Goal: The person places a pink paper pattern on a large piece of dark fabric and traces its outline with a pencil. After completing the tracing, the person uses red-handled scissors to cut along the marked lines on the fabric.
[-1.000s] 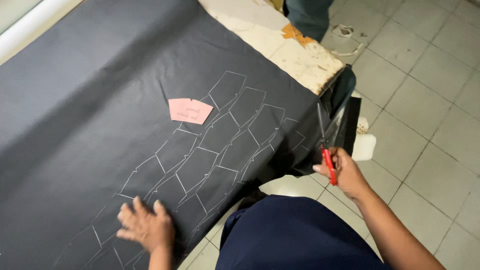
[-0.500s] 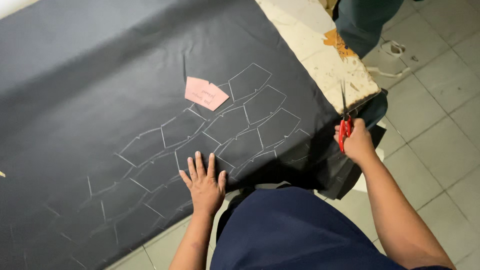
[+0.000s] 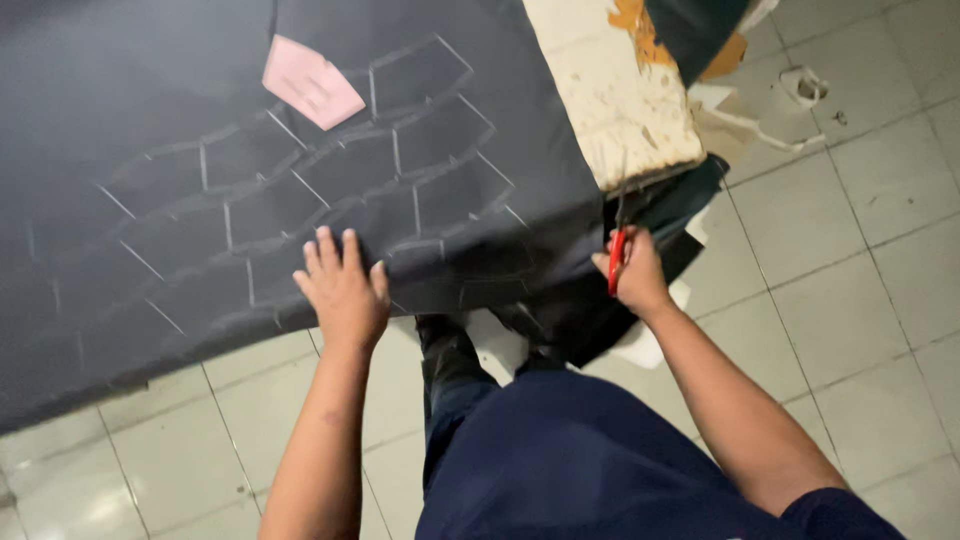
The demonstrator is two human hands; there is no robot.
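Your right hand is wrapped around the red-handled scissors, blades pointing away from you at the dark fabric edge by the table corner. Your left hand lies spread flat on that fabric, further left beside the chalked shapes.

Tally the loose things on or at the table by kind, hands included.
Dark cloth with chalk outlines: 1
Pink paper pattern: 1
Red-handled scissors, held in the right hand: 1
Hands: 2, the left hand flat on the cloth, the right hand at the cloth's edge
Total: 5
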